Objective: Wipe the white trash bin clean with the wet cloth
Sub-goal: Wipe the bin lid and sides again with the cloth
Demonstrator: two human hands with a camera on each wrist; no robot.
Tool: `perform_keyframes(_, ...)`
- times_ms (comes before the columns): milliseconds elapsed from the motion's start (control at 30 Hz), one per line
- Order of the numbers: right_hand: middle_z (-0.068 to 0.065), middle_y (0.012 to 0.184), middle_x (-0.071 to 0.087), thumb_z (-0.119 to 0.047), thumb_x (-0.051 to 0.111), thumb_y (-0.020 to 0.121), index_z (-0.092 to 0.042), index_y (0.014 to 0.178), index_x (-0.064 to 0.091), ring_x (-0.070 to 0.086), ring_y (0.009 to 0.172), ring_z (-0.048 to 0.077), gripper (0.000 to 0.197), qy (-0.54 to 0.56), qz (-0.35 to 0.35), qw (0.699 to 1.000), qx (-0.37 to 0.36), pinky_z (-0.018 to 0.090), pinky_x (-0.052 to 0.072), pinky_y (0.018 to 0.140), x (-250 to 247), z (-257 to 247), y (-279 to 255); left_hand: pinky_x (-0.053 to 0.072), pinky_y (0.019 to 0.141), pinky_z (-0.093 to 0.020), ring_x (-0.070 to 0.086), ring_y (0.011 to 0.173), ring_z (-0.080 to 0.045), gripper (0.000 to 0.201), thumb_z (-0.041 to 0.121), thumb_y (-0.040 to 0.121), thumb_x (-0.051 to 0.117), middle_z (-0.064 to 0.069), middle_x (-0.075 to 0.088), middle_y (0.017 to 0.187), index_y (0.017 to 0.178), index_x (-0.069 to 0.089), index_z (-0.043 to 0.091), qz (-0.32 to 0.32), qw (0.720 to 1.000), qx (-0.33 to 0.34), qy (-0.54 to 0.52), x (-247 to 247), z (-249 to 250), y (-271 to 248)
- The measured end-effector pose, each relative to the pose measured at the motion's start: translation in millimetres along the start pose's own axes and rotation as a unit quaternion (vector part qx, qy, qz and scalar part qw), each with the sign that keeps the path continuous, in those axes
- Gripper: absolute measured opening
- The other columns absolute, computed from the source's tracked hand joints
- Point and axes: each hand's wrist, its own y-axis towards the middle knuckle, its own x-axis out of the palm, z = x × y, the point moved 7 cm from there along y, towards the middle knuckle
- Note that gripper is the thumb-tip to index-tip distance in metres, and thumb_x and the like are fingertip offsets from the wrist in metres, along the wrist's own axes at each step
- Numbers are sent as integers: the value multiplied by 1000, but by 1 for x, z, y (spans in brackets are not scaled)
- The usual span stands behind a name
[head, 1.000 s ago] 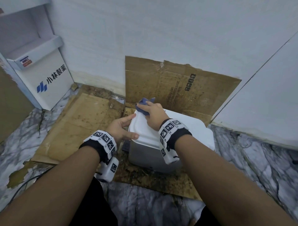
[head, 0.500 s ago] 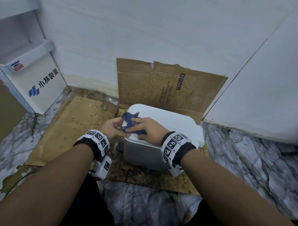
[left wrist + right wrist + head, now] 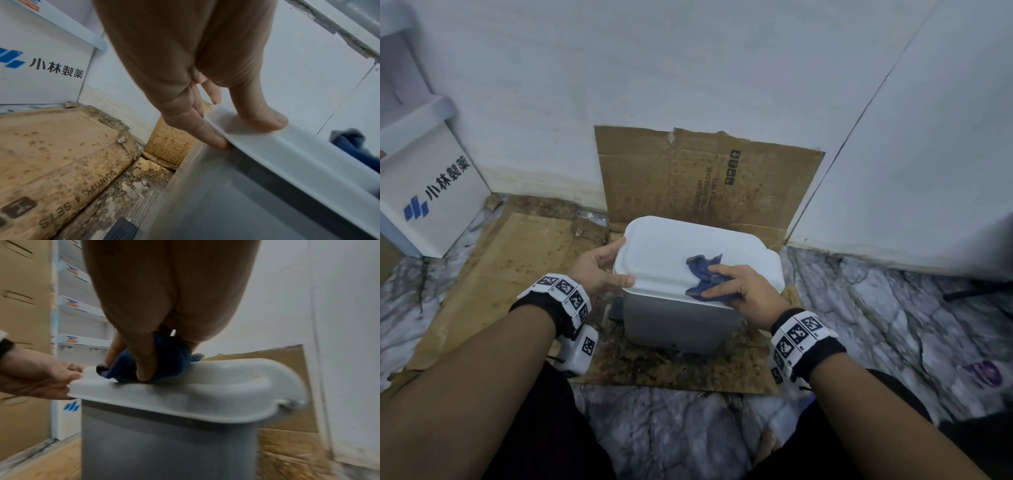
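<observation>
The white trash bin (image 3: 671, 318) with its white lid (image 3: 664, 250) stands on stained cardboard by the wall. My left hand (image 3: 602, 265) holds the lid's left edge, thumb on top (image 3: 261, 120) and fingers (image 3: 205, 134) under the rim. My right hand (image 3: 736, 287) grips the crumpled blue cloth (image 3: 702, 274) and presses it on the lid's near right part. The right wrist view has the cloth (image 3: 164, 363) bunched under my fingers on the lid (image 3: 226, 386), and my left hand (image 3: 41, 374) at the lid's far end.
Stained cardboard (image 3: 510, 274) covers the floor, and another sheet (image 3: 698, 178) leans on the wall behind the bin. A white printed box (image 3: 431, 192) stands at the left. Marble floor (image 3: 876, 315) lies to the right. A black pedal (image 3: 121, 230) sticks out at the bin's base.
My right hand has dragged the cloth from the lid's far left corner to the near left, then right along the near edge. The left hand stays on the lid's left edge.
</observation>
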Motion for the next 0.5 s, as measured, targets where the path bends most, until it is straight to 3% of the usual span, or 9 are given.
perform_keyframes(33, 6, 137, 53, 8, 65, 81, -16, 105, 75, 44, 125, 14, 35, -2, 9, 1000, 5, 3, 19, 105, -5, 2, -6, 59, 65, -28, 59, 113, -16, 91, -17, 62, 76, 1, 58, 133, 141, 47, 17, 0, 1000, 2, 2, 1, 1, -1)
perform_keyframes(67, 4, 134, 54, 9, 66, 80, -15, 104, 76, 43, 123, 10, 35, 1, 21, 1000, 5, -1, 18, 103, -9, 5, -11, 58, 64, -25, 58, 115, -17, 90, -18, 63, 75, -1, 57, 134, 142, 46, 15, 3, 1000, 6, 5, 2, 2, -2)
perform_keyframes(133, 4, 133, 55, 7, 68, 79, -18, 104, 76, 45, 123, 12, 36, 5, 47, 999, 11, 12, 28, 106, -14, 11, -22, 56, 60, -18, 55, 115, -16, 86, -20, 66, 72, -3, 56, 134, 142, 45, 12, 11, 1000, 12, 14, 4, 4, -5)
perform_keyframes(200, 6, 136, 54, 7, 67, 77, -23, 104, 76, 47, 125, 23, 41, 0, 73, 996, 53, 23, 28, 107, -15, 24, -35, 54, 57, -14, 54, 113, -15, 83, -20, 69, 71, -3, 56, 133, 142, 45, 11, 16, 1000, 13, 16, 6, 5, -7)
perform_keyframes(267, 2, 135, 54, 5, 68, 76, -29, 107, 73, 47, 125, 26, 46, 20, 120, 987, 108, 32, 30, 109, -17, 37, -48, 54, 57, -14, 54, 112, -15, 82, -20, 69, 70, -4, 56, 132, 142, 45, 10, 16, 1000, 16, 19, 6, 4, -7)
perform_keyframes(400, -4, 131, 50, -4, 76, 74, -38, 111, 64, 46, 125, 17, 52, 181, 240, 926, 229, 39, 36, 110, -13, 60, -77, 57, 62, -21, 61, 104, -16, 82, -16, 65, 74, 1, 62, 126, 138, 50, 12, 20, 1000, 12, 20, 3, -1, -2)
perform_keyframes(500, 0, 132, 52, -6, 77, 75, -29, 121, 61, 48, 123, 17, 54, 271, 318, 863, 284, 36, 41, 105, -1, 64, -89, 58, 63, -27, 63, 97, -12, 80, -16, 65, 74, 12, 68, 111, 136, 53, 14, 21, 1000, 0, 14, 2, -2, -1)
